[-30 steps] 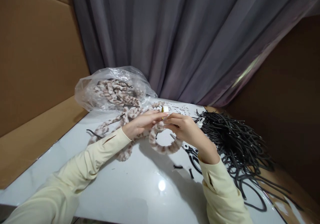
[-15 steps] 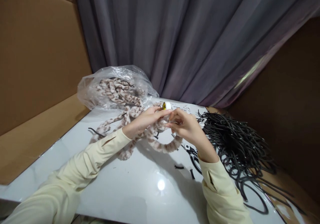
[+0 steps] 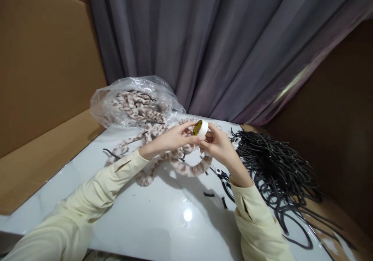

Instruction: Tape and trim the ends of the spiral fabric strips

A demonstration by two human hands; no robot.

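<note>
Toward the worktop's (image 3: pixel 140 222) far edge, left hand (image 3: pixel 171 138) and right hand (image 3: pixel 219 143) both grip a white tape roll (image 3: pixel 203 128) above a plush loop (image 3: pixel 190 170).

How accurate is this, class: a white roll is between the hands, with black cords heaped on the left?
Wrong side: the head view shows black cords heaped on the right. The white roll is between left hand and right hand.
</note>
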